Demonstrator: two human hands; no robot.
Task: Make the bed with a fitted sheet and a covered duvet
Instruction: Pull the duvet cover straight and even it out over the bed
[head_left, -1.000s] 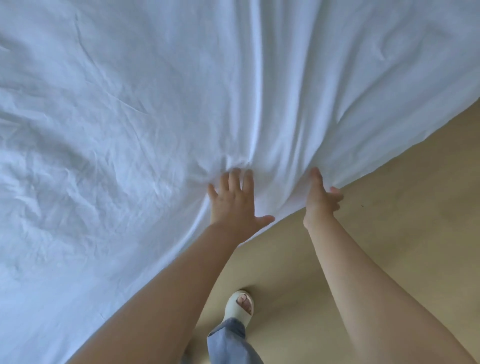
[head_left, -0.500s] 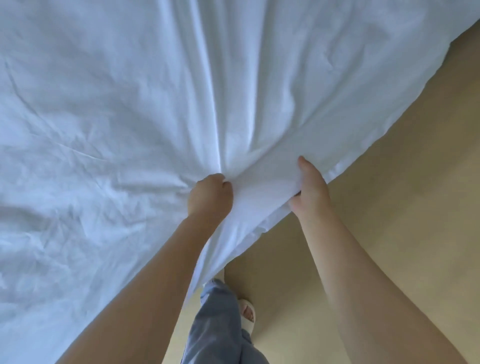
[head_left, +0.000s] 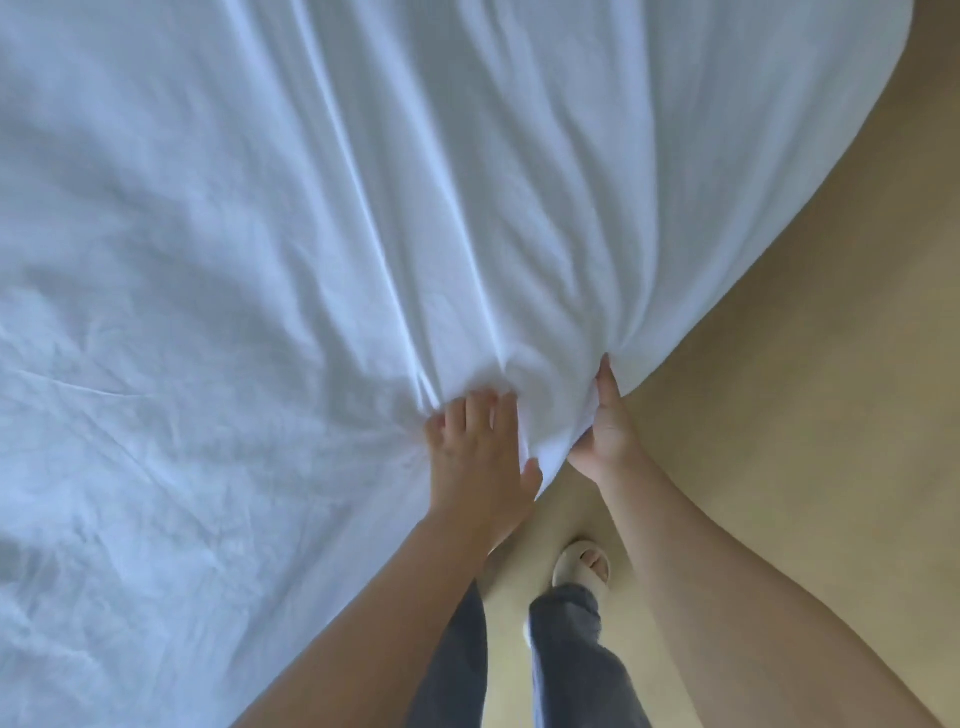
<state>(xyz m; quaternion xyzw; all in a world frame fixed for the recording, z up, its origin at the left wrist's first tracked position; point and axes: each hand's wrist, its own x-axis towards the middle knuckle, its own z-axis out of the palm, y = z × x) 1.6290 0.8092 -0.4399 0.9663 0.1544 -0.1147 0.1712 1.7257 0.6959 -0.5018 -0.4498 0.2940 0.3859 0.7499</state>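
Most of the job looked to lie ahead: one white sheet was spread across the bed, which it hid wholly, creased and drawn into long folds running to the near corner, and no duvet was in view. Of the two hands, the left hand lay on top at that corner with fingers nearly straight, pressing the cloth down, while the right hand pinched the hanging edge just beside it, above the floor. By my reckoning this corner was not yet tucked, and the smoothing and the covered duvet were left to do
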